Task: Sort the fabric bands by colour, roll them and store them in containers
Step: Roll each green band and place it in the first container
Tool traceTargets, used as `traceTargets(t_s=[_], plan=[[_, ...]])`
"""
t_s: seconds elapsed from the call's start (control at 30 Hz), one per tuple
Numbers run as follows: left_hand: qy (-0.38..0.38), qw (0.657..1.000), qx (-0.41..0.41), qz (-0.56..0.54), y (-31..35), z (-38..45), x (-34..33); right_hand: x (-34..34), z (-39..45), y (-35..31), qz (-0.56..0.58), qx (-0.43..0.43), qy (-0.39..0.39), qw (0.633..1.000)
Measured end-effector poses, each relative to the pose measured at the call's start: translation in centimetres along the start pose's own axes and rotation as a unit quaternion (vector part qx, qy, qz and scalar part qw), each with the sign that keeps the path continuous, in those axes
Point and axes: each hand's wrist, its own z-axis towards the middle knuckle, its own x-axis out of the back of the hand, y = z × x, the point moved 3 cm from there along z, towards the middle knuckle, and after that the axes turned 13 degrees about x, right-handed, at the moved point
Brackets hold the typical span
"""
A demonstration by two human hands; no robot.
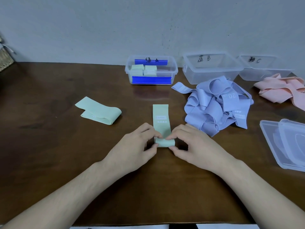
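Both hands, the left hand (135, 142) and the right hand (189, 144), pinch the rolled near end of a green band (161, 123) lying flat on the brown table (49, 146). Another green band (99, 111) lies to the left. Green rolls (143, 70) sit in the left box (151, 70); a blue pile (217, 104) lies just right.
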Motion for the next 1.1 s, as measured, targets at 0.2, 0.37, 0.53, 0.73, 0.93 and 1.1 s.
traceTargets(t_s=[0.2, 0.37, 0.53, 0.73, 0.93, 1.1], plan=[[0.005, 0.999, -0.034, 0.042, -0.1, 0.2, -0.1, 0.1, 0.7, 0.6, -0.003, -0.008, -0.005, 1.000], [0.006, 0.999, -0.021, 0.035, -0.1, 1.1, 0.2, 0.4, 0.9, 0.8, -0.022, -0.009, -0.012, 1.000], [-0.007, 0.999, -0.004, 0.047, -0.3, 1.6, 0.3, 0.8, 1.3, 0.6, -0.025, 0.005, -0.021, 0.999], [-0.019, 0.998, 0.006, 0.057, -0.2, 2.6, 0.2, 0.4, 2.0, 1.1, -0.004, -0.005, -0.009, 1.000], [-0.028, 0.997, -0.022, 0.065, 0.5, 1.0, 0.3, 0.8, 0.8, -0.3, -0.014, -0.003, -0.034, 0.999], [-0.068, 0.995, -0.041, 0.066, 0.9, -1.4, 0.1, 0.6, -1.2, -2.3, -0.012, 0.011, -0.053, 0.998]])
